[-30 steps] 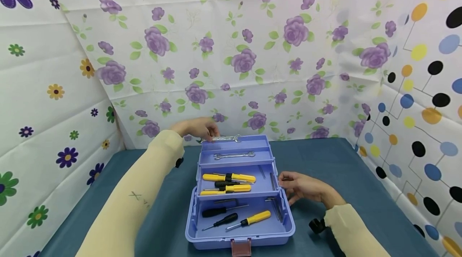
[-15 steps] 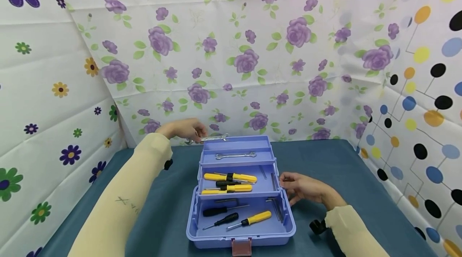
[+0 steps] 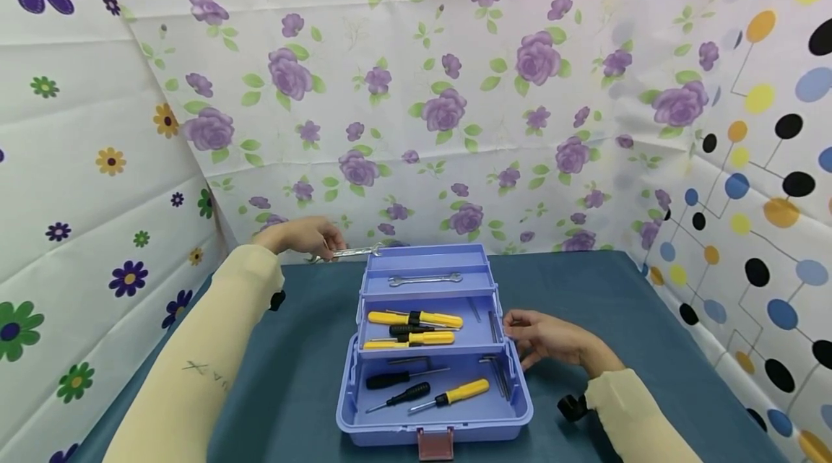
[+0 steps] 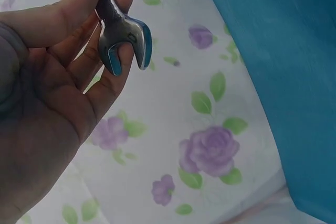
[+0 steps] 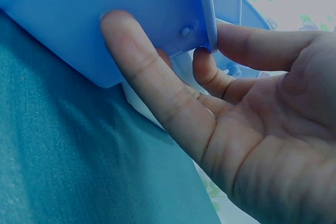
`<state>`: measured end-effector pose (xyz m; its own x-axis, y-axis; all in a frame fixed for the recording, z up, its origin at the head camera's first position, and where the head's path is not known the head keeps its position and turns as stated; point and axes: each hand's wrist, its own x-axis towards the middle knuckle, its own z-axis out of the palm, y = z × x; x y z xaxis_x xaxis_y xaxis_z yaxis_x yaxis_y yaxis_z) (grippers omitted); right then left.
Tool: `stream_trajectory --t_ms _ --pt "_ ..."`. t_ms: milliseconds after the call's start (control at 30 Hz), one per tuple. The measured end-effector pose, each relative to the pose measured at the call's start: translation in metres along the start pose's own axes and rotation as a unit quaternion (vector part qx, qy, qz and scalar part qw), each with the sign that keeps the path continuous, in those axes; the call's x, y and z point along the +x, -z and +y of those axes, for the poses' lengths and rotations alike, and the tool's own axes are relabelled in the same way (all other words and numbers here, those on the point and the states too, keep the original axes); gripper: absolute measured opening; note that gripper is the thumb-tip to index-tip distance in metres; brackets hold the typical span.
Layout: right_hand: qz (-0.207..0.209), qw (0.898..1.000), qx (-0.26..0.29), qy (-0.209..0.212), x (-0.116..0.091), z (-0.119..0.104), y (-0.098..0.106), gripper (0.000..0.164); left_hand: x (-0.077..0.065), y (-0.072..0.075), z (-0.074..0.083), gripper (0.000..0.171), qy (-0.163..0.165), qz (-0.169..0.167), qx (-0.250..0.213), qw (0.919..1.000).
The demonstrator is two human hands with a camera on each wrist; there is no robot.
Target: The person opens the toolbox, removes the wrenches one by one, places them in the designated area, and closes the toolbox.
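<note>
Left of the toolbox's top tray, my left hand (image 3: 303,235) pinches a silver double open-ended wrench (image 3: 354,251) by its shaft. One open wrench end (image 4: 126,40) faces the camera in the left wrist view. A second wrench (image 3: 425,279) lies in the top tray. The light-blue toolbox (image 3: 429,437) stands open with its trays stepped upward. My right hand (image 3: 552,336) is at the right side of the middle tray. In the right wrist view its thumb and a curled finger pinch the tray's edge (image 5: 207,11), while another finger lies against the toolbox's side.
Yellow and black screwdrivers (image 3: 416,319) lie in the middle tray. The bottom compartment holds black screwdrivers (image 3: 406,396), a yellow-handled screwdriver (image 3: 464,392) and hex keys (image 3: 500,376). Floral cloth (image 3: 390,123) hangs behind the teal tabletop (image 3: 565,290).
My left hand has moved left with the wrench, from above the top tray to beyond its left edge. The right hand and toolbox stay put.
</note>
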<state>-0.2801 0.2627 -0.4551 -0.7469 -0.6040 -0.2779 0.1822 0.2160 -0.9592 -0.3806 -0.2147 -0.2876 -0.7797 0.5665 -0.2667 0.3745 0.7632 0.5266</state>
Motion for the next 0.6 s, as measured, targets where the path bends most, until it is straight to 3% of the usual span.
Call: stream_trajectory --t_ms 300,600 --pt "-0.003 1.0 0.006 -0.004 0.001 0.001 0.001 0.03 -0.02 0.003 -0.018 0.019 0.009 0.002 -0.006 0.9999" --pt "-0.002 1.0 0.002 -0.001 0.001 0.001 0.001 0.031 -0.03 -0.009 -0.039 0.017 0.006 -0.002 -0.043 0.9991"
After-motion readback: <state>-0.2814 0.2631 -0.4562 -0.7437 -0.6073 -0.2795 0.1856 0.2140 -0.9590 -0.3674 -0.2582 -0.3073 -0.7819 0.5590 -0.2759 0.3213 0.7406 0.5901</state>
